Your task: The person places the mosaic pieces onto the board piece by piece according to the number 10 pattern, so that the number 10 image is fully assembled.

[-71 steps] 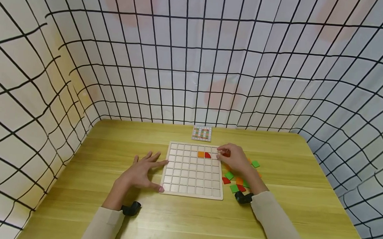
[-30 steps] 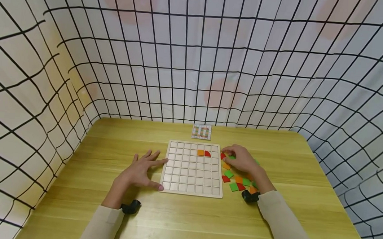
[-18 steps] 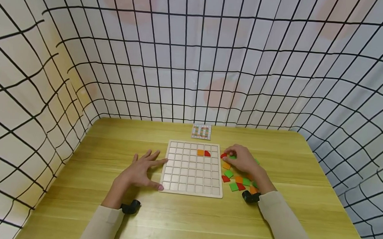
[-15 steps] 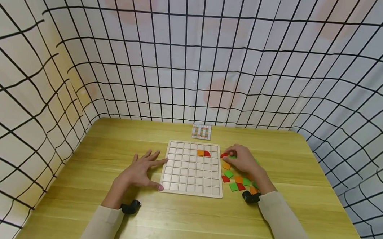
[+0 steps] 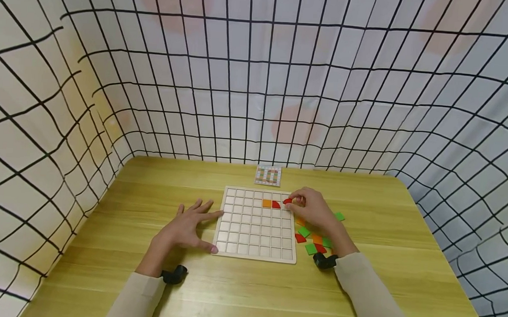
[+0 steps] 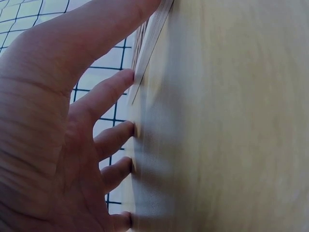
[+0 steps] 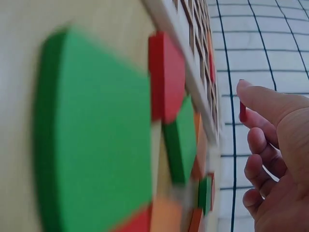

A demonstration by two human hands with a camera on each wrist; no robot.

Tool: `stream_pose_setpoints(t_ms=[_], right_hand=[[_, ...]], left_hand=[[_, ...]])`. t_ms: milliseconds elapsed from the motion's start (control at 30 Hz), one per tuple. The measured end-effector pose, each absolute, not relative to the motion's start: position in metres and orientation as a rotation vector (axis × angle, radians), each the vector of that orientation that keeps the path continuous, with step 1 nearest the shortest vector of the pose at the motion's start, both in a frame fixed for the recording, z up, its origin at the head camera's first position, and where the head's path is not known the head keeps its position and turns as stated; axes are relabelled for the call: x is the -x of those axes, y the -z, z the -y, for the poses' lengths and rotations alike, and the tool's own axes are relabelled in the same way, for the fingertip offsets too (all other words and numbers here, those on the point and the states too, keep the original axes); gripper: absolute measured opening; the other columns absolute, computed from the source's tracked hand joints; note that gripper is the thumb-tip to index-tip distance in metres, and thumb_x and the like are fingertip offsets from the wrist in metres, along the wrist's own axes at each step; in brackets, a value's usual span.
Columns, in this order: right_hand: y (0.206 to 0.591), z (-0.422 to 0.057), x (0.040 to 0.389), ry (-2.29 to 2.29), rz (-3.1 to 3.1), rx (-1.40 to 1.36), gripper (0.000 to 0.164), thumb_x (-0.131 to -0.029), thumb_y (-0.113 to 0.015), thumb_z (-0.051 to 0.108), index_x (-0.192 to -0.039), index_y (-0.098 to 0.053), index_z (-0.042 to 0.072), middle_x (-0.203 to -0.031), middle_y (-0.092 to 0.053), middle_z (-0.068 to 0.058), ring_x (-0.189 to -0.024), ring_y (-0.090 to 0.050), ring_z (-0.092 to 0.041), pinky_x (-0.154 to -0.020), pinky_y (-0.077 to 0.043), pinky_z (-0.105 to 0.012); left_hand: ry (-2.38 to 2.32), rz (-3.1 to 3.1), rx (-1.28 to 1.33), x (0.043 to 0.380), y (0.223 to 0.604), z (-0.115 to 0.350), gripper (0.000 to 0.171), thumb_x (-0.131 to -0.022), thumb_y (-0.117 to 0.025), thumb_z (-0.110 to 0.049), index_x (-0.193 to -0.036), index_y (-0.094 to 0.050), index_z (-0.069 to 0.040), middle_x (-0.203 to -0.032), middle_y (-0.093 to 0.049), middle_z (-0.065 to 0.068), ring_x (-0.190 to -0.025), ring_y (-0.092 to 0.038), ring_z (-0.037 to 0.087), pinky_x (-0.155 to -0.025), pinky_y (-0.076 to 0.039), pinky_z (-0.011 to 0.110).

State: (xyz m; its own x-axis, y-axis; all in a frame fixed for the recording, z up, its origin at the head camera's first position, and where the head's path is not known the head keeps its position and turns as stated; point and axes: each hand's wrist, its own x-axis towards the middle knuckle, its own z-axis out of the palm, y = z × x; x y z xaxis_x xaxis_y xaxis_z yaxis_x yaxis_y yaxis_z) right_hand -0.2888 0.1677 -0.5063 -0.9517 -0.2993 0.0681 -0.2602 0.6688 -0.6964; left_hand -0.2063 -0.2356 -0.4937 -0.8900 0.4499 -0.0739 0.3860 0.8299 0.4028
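A pale wooden grid board [image 5: 249, 230] lies on the table in the head view. An orange square tile [image 5: 267, 203] and a red quarter-round tile [image 5: 276, 204] sit side by side in its second row. My left hand [image 5: 186, 229] is spread at the board's left side, thumb and index fingertip touching its edge. Between thumb and fingertips, my right hand [image 5: 313, 210] pinches another red quarter-round tile [image 5: 287, 201] over the board's upper right cells. The right wrist view shows this red tile [image 7: 243, 110] edge-on, held above the surface.
Right of the board lie loose tiles, among them a green one [image 5: 310, 249], a red one [image 5: 300, 238] and an orange one [image 5: 317, 239]. Behind the board lies a pattern card [image 5: 268, 176]. Black-lined netting [image 5: 256, 106] surrounds the table.
The right hand has picked a red quarter-round tile from the loose tiles and moved left with it, over the board's upper right. The left hand stays at the board's edge.
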Motion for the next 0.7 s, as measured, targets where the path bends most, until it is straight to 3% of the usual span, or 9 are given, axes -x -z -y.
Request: stream_pose_setpoints(t_ms=[700], right_hand=[[0.512, -0.096, 0.297, 1.202, -2.745, 0.579, 0.026, -0.092, -0.08, 0.033, -0.111, -0.075, 0.015, -0.086, -0.059, -0.001, -0.077, -0.051, -0.019, -0.066, -0.043, -0.03]], left_hand=[[-0.569, -2.853, -0.666, 0.207, 0.494, 0.236, 0.105, -0.063, -0.083, -0.076, -0.154, -0.048, -0.037, -0.171, -0.025, 0.013, -0.158, -0.015, 0.047, -0.115, -0.004, 0.083]])
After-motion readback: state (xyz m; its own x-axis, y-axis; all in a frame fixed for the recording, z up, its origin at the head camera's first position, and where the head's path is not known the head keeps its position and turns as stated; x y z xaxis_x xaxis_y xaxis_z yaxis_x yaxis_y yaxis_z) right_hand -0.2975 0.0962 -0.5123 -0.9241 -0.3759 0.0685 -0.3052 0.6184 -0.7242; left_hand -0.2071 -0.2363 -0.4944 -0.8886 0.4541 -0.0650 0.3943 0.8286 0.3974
